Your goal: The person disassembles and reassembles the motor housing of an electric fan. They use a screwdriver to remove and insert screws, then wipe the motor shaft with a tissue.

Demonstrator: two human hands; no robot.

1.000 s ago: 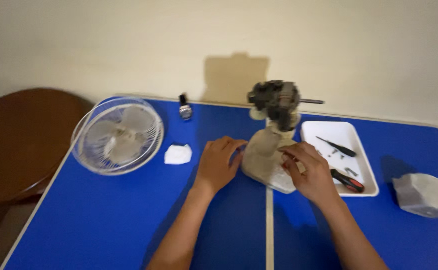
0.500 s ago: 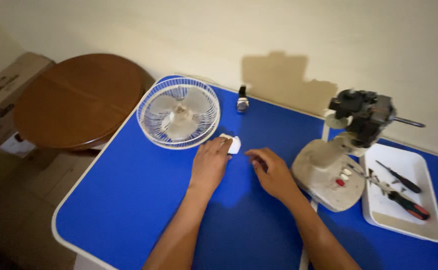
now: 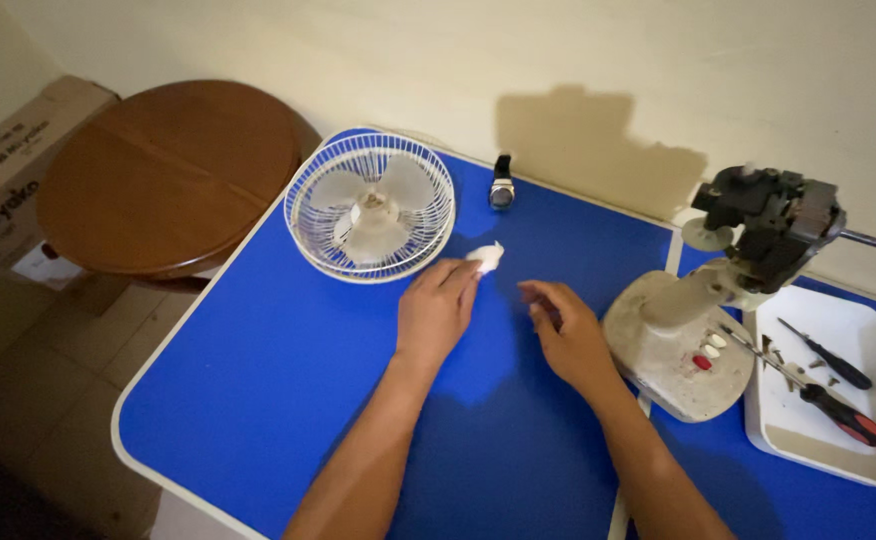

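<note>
My left hand (image 3: pixel 436 312) rests on the blue table (image 3: pixel 258 380) with its fingertips pinching a small white crumpled piece (image 3: pixel 486 257) just right of the white fan grille (image 3: pixel 370 206). The grille lies flat with the fan blades inside it. My right hand (image 3: pixel 566 332) hovers low over the table, fingers loosely curled, holding nothing, a short way left of the fan's grey base (image 3: pixel 676 352). The bare fan motor (image 3: pixel 770 222) stands on that base with its shaft pointing right.
A white tray (image 3: pixel 863 455) at the right holds two screwdrivers (image 3: pixel 843 412) and small screws. A wristwatch (image 3: pixel 501 185) lies near the table's far edge. A round brown wooden table (image 3: pixel 163 175) and a cardboard box (image 3: pixel 3 180) stand to the left.
Both hands left the fan base and moved left. My left hand reached the white piece and took hold of it. The view shifted left, bringing the brown table and box in.
</note>
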